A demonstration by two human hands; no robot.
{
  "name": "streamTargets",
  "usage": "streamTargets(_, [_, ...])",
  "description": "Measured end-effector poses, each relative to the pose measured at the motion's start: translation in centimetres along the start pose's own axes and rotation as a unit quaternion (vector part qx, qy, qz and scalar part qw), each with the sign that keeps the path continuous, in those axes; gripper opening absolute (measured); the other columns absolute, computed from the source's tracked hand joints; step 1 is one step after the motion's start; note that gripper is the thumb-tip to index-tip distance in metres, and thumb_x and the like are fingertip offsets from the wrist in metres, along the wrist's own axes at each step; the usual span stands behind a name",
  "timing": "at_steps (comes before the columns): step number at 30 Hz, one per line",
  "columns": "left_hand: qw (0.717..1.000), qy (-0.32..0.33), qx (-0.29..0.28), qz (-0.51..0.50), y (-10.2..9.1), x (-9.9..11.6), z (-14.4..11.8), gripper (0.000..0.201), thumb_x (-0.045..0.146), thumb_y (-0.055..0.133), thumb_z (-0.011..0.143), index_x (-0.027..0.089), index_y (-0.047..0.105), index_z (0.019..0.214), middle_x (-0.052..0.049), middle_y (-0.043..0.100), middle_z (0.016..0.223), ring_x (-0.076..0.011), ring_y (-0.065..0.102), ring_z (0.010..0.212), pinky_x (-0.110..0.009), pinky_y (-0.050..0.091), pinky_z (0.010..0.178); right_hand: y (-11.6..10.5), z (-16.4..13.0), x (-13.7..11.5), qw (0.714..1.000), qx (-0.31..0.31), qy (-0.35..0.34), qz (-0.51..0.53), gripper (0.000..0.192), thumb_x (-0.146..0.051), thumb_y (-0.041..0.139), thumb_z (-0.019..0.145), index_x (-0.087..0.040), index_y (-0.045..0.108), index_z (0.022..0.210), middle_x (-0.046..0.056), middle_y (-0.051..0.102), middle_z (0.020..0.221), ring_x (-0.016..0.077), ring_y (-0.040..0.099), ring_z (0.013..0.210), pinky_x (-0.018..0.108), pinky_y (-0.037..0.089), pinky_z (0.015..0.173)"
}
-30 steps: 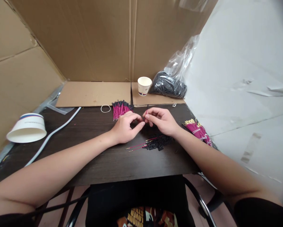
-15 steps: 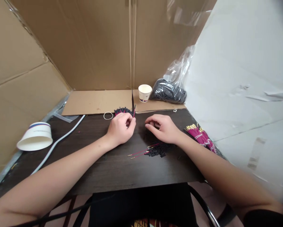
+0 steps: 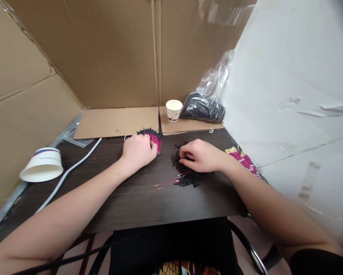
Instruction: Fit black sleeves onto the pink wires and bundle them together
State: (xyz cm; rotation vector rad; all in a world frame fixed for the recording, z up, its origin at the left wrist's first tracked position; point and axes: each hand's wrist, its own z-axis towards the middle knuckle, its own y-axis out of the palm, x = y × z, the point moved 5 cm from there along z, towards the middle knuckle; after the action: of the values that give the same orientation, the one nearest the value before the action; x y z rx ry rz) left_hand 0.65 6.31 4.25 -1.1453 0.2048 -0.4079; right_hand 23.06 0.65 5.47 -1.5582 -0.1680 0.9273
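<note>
My left hand [image 3: 139, 150] rests, fingers curled inward and closed, against a bundle of magenta wires with black sleeves on their far ends [image 3: 155, 138]. What its fingertips hold is hidden behind the hand. On the right, my right hand [image 3: 201, 156] reaches into a loose pile of short black sleeves [image 3: 190, 179]. Its thumb and forefinger come close together in a pinch there; I cannot see what lies between them. A few magenta wires with gold tips [image 3: 167, 181] stick out leftward from the pile. Beyond my right wrist lies another magenta wire bundle with gold-coloured ends [image 3: 242, 158].
A paper cup [image 3: 173, 110] stands on the cardboard strip [image 3: 116, 122], beside a clear bag of black sleeves [image 3: 204, 108]. Another cup [image 3: 42, 165] lies tipped at the left, near a pale cable [image 3: 71, 170]. Cardboard walls [image 3: 111, 53] enclose the dark table [image 3: 125, 206].
My left hand has shifted slightly left, uncovering more of the sleeved bundle; the single wire standing up from it no longer shows. My right hand's fingers have drawn together over black sleeves.
</note>
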Motion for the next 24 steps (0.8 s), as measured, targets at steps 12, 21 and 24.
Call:
streamTargets(12, [0.950, 0.216, -0.052, -0.220, 0.8, 5.0, -3.3, 0.011, 0.026, 0.064, 0.100, 0.020, 0.066, 0.091, -0.006, 0.071, 0.089, -0.0202, 0.065, 0.075, -0.032, 0.049, 0.065, 2.9, -0.2, -4.1, 0.991, -0.085, -0.086, 0.064, 0.010, -0.014, 0.076, 0.099, -0.019, 0.072, 0.091, 0.002, 0.071, 0.088, 0.0148, 0.058, 0.075, 0.028, 0.034, 0.069])
streamTargets(21, [0.950, 0.206, -0.072, -0.225, 0.9, 4.7, -3.0, 0.010, 0.029, 0.071, 0.097, 0.020, 0.071, 0.098, -0.006, 0.073, 0.094, -0.0204, 0.066, 0.076, -0.031, 0.047, 0.063, 3.3, -0.7, -4.6, 0.988, -0.120, -0.060, -0.071, 0.012, -0.020, 0.066, 0.108, -0.017, 0.070, 0.098, 0.009, 0.079, 0.095, 0.0190, 0.065, 0.073, 0.033, 0.031, 0.067])
streamTargets(24, [0.952, 0.202, -0.058, -0.222, 0.8, 4.6, -3.1, 0.015, 0.034, 0.070, 0.100, 0.020, 0.070, 0.094, -0.005, 0.071, 0.090, -0.0194, 0.065, 0.073, -0.030, 0.045, 0.061, 3.7, -0.9, -4.7, 0.983, -0.109, -0.079, -0.122, 0.011, -0.022, 0.063, 0.110, -0.016, 0.067, 0.101, 0.010, 0.078, 0.093, 0.0199, 0.063, 0.069, 0.035, 0.028, 0.065])
